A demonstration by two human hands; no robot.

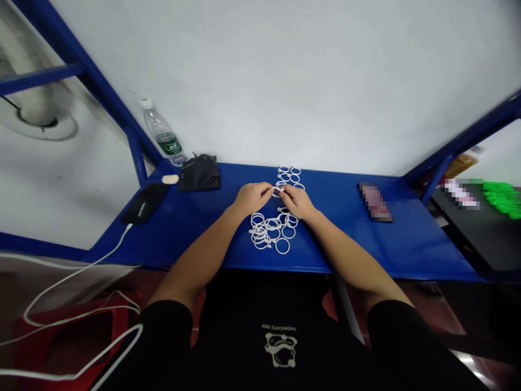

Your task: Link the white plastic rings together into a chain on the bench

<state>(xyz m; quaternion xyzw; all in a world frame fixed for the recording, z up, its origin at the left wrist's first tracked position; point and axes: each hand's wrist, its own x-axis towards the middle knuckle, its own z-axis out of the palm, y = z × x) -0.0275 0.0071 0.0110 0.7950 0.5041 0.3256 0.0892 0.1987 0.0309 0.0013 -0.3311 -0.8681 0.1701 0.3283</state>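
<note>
Between my two hands is a small white ring (pixel 277 194). My left hand (pixel 253 197) pinches its left side with thumb and forefinger. From the right, my right hand (pixel 298 201) has its fingers closed on the other side of the same ring. Just below my hands lies a loose pile of white rings (pixel 264 233), several of them overlapping, each with a small knob on its edge. Beyond my hands, more white rings (pixel 295 171) lie in two short columns toward the wall, partly hidden by my right hand.
On the blue table (pixel 334 239) are a black power bank (pixel 145 203) with a white cable, a black pouch-like item (pixel 199 172), a beige oval piece (pixel 170 178) and a blurred phone (pixel 375 202). A water bottle (pixel 165 136) leans at the wall. Green items (pixel 502 198) lie right.
</note>
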